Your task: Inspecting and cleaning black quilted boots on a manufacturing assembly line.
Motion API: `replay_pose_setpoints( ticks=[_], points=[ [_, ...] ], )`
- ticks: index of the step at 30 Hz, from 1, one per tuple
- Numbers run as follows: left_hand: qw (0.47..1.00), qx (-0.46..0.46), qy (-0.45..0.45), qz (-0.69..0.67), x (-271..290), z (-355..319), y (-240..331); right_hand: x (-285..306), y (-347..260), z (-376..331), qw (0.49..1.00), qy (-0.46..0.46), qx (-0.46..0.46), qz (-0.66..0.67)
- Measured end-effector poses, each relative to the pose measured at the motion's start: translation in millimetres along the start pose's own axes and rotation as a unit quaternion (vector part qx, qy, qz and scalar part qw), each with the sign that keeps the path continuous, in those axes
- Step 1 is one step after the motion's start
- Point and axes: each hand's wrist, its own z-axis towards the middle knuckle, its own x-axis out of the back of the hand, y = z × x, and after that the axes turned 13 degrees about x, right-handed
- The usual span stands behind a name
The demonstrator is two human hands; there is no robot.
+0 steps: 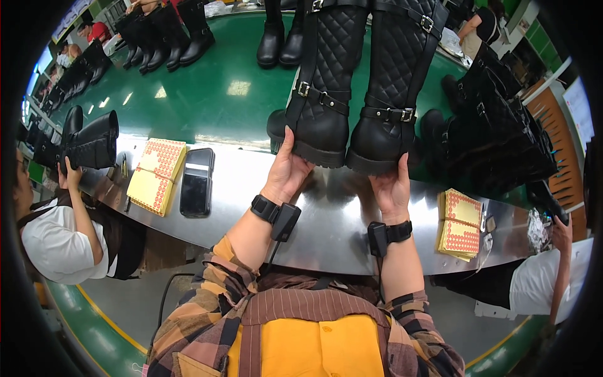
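I am gripping the toe of the left boot with my left hand and the right boot with my right hand, both standing at twelve o'clock on the counter, fingers wrapped underneath.

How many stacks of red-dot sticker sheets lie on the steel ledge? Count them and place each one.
2. One sticker stack lies left of the left hand, beside a black phone. The other sticker stack lies right of the right hand. Co-workers' bodies may hide more.
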Motion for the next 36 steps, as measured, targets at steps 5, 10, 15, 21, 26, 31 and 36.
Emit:
replay_pose_setpoints(
  ticks=[5, 10, 15, 21, 26, 31, 36],
  points=[
    [0.997, -0.009, -0.074, -0.029, -4, -3, 0, -2, 1, -1, 1.000, -0.020, 0.011, 0.018],
    [0.999, -0.003, -0.019, -0.038, -3, -3, 1, 1, 1, -1, 0.999, 0.026, 0.011, -0.017],
    [0.999, -0.007, -0.043, -0.033, 8, 1, 1, 9, 1, 1, 1.000, 0.000, 0.019, -0.014],
    [0.997, 0.008, -0.068, -0.028, 9, -1, 4, 10, 0, 0, 0.999, -0.022, 0.033, -0.007],
    [0.997, -0.016, -0.071, 0.002, 2, -8, 5, 13, -6, -1, 0.996, -0.066, 0.063, -0.014],
    [0.981, 0.102, -0.165, -0.020, -5, -14, 2, 23, -10, 2, 0.965, -0.259, -0.035, 0.010],
    [0.958, 0.134, -0.223, -0.122, -25, -27, -6, 20, 12, 2, 0.881, -0.216, 0.117, -0.404]
  ],
)
